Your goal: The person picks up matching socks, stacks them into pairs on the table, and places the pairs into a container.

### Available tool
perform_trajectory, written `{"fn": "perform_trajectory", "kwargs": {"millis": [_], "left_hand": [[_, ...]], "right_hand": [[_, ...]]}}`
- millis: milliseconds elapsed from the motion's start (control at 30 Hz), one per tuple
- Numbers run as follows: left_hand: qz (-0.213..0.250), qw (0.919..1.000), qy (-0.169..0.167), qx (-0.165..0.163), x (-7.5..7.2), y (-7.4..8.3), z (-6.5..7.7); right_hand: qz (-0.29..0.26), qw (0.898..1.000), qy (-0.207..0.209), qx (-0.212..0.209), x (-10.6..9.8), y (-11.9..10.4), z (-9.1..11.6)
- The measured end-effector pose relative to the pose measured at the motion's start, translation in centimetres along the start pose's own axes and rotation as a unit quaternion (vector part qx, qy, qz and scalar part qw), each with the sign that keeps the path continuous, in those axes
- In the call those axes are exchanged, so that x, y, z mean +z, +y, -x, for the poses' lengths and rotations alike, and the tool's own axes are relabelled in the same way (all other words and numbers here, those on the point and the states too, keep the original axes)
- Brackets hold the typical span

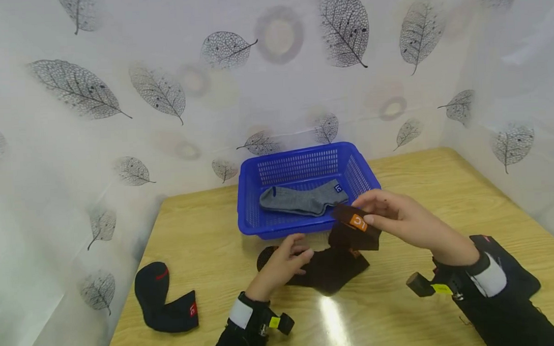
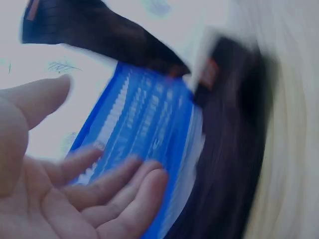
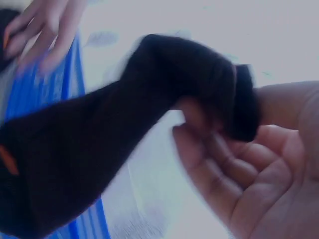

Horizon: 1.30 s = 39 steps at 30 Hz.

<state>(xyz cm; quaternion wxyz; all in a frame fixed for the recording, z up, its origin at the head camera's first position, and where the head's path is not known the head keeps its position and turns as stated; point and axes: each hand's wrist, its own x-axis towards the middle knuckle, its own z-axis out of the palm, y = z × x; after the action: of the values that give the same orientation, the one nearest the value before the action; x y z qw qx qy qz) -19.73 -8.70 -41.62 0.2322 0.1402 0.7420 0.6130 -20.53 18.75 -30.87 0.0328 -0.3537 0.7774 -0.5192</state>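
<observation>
My right hand point(image 1: 409, 224) pinches a dark brown sock point(image 1: 352, 239) by its cuff, next to an orange label. The sock hangs over the table in front of the basket; the right wrist view shows it stretching away from my thumb and fingers. A second dark brown sock point(image 1: 328, 273) lies on the table below it. Over that sock's left part is my left hand point(image 1: 282, 264), its fingers loosely spread. In the left wrist view this left hand point(image 2: 94, 199) holds nothing, and the brown sock point(image 2: 229, 134) beside it is blurred.
A blue plastic basket point(image 1: 279, 229) with a grey sock point(image 1: 305, 200) inside stands at the back of the wooden table point(image 1: 214, 216). One black sock point(image 1: 164, 304) with a red label lies at left. Another dark sock point(image 1: 509, 266) is partly behind my right wrist.
</observation>
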Motion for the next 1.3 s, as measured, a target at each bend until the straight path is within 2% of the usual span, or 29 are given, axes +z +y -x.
{"fn": "perform_trajectory", "kwargs": {"millis": [33,67,100,167,233,300,333,367,400,433,500,533,567,600,633,700,800,833,900,967,1033,1133,1200,1267,1300], "left_hand": [[0.071,0.9971,-0.020,-0.017,0.3,0.0,-0.2],[0.144,0.9881,-0.044,-0.033,0.7,0.0,-0.3],[0.209,0.9742,-0.071,-0.047,1.0,0.0,-0.5],[0.313,0.9391,-0.125,-0.066,1.6,0.0,-0.7],[0.397,0.9019,-0.154,-0.074,2.2,0.1,-0.9],[0.455,0.8763,-0.139,-0.074,2.7,0.4,-0.9],[0.480,0.8660,-0.120,-0.071,2.9,0.4,-1.0],[0.497,0.8597,-0.100,-0.062,3.0,0.5,-0.9],[0.506,0.8570,-0.083,-0.048,3.1,0.6,-0.9],[0.509,0.8572,-0.073,-0.036,3.1,0.7,-0.8],[0.495,0.8660,-0.071,-0.016,2.8,0.8,-0.5],[0.480,0.8735,-0.079,-0.006,2.6,0.8,-0.4],[0.458,0.8848,-0.086,0.001,2.4,0.8,-0.2],[0.435,0.8957,-0.092,0.005,2.1,0.7,0.0],[0.408,0.9079,-0.094,0.006,1.7,0.7,0.2],[0.353,0.9320,-0.081,0.007,1.1,0.5,0.6],[0.253,0.9672,-0.025,0.011,-0.2,0.2,1.3],[0.215,0.9765,0.004,0.013,-0.6,0.1,1.5],[0.146,0.9871,0.066,0.015,-1.4,0.1,2.0],[0.104,0.9865,0.126,0.016,-2.2,0.3,2.4],[0.094,0.9792,0.179,0.016,-2.8,0.5,2.8],[0.120,0.9618,0.246,0.011,-3.3,0.7,2.9],[0.150,0.9497,0.275,0.005,-3.5,0.5,2.8],[0.166,0.9424,0.291,-0.005,-3.7,0.1,2.7],[0.158,0.9422,0.296,-0.006,-3.7,-0.3,2.5]], "right_hand": [[-0.052,0.999,-0.006,-0.011,0.1,-0.1,-0.1],[-0.098,0.995,-0.015,-0.027,0.2,-0.2,-0.3],[-0.137,0.989,-0.027,-0.042,0.4,-0.3,-0.4],[-0.199,0.976,-0.051,-0.070,0.7,-0.2,-0.5],[-0.240,0.964,-0.065,-0.094,1.0,-0.2,-0.7],[-0.285,0.950,-0.072,-0.105,1.2,-0.1,-1.0],[-0.320,0.940,-0.073,-0.094,1.3,-0.1,-1.0],[-0.366,0.924,-0.077,-0.083,1.4,0.0,-1.0],[-0.418,0.902,-0.080,-0.068,1.4,0.0,-0.9],[-0.474,0.875,-0.084,-0.052,1.4,0.1,-0.9],[-0.570,0.817,-0.083,-0.012,1.4,0.2,-0.8],[-0.605,0.793,-0.076,0.005,1.4,0.3,-0.7],[-0.628,0.775,-0.072,0.014,1.5,0.4,-0.7],[-0.641,0.765,-0.061,0.023,1.5,0.5,-0.6],[-0.646,0.761,-0.050,0.032,1.6,0.6,-0.6],[-0.645,0.762,-0.026,0.050,1.6,0.9,-0.6],[-0.640,0.765,-0.013,0.069,1.6,1.6,-0.6],[-0.641,0.764,-0.015,0.073,1.6,1.9,-0.5],[-0.641,0.763,-0.026,0.082,1.8,2.7,-0.4],[-0.637,0.763,-0.038,0.098,2.2,3.5,-0.2],[-0.614,0.778,-0.038,0.126,2.7,4.2,0.0],[-0.532,0.826,-0.020,0.183,3.8,5.3,0.3],[-0.457,0.862,-0.003,0.221,4.5,6.1,0.5],[-0.388,0.887,0.008,0.249,5.0,6.8,0.6],[-0.359,0.897,0.010,0.257,5.2,7.2,0.7]]}}
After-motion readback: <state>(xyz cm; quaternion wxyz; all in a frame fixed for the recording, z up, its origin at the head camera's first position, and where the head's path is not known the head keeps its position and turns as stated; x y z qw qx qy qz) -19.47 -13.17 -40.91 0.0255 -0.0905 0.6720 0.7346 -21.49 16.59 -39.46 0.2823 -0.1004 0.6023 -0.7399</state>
